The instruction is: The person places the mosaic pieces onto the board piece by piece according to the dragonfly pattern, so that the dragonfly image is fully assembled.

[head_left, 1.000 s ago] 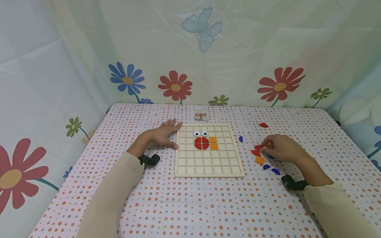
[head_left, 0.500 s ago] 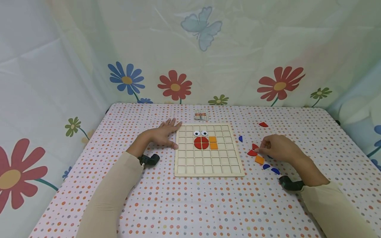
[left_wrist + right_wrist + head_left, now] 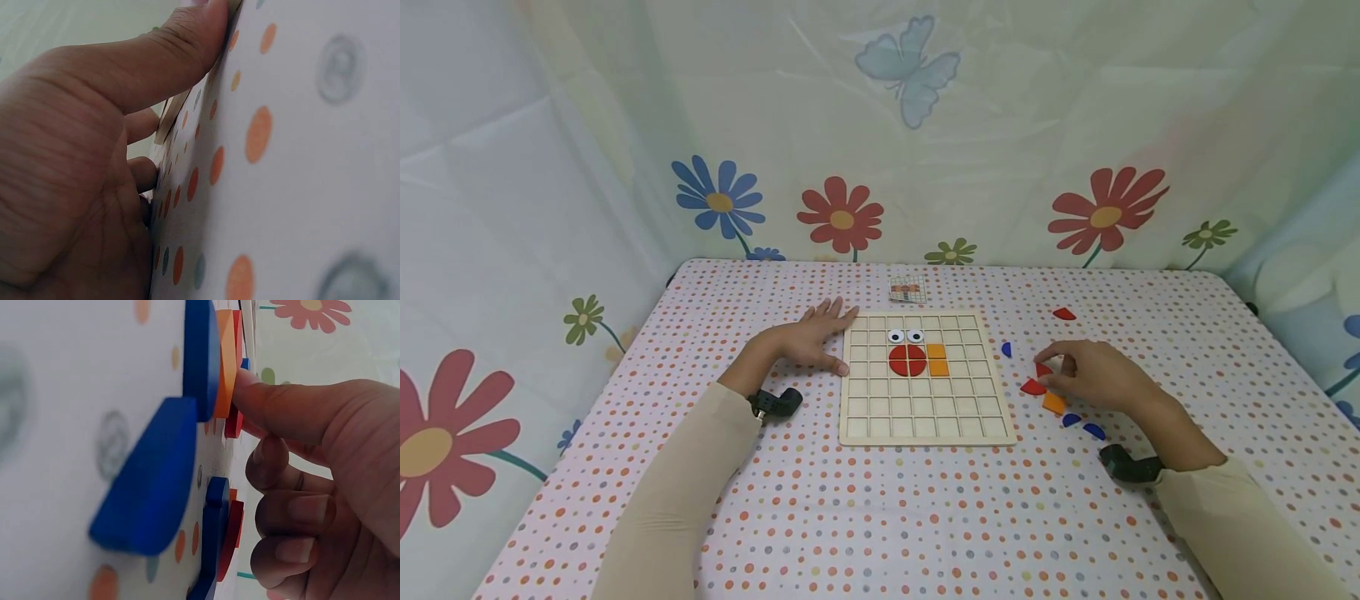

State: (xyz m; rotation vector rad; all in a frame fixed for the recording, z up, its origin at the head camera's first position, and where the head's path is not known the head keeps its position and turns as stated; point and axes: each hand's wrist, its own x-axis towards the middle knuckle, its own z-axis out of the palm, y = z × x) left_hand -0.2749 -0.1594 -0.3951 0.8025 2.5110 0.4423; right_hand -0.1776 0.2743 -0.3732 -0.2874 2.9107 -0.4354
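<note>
My left hand [image 3: 812, 340] rests with spread fingers at the left edge of a pale wooden grid board [image 3: 923, 407]. On the board lie two round eye tiles [image 3: 906, 337], a red circle [image 3: 907, 360] made of quarter pieces, and two orange square tiles [image 3: 937, 360]. To the right of the board, my right hand [image 3: 1093, 377] has thumb and index finger around a red quarter-circle tile [image 3: 1042, 369], its other fingers curled. Another red tile [image 3: 1033, 387] lies just in front. An orange tile [image 3: 1054, 403] is beside the thumb, partly covered.
Blue half-circle tiles [image 3: 1093, 431] lie near the right wrist, and another blue half-circle [image 3: 1007, 350] lies by the board's right edge. A red quarter tile [image 3: 1064, 314] is farther back. A small pattern card [image 3: 907, 289] stands behind the board on the dotted tablecloth [image 3: 865, 517].
My right hand has moved slightly left, and the two red tiles by its fingertips have shifted left. Thumb and index finger have spread wider apart. The left hand has stayed still.
</note>
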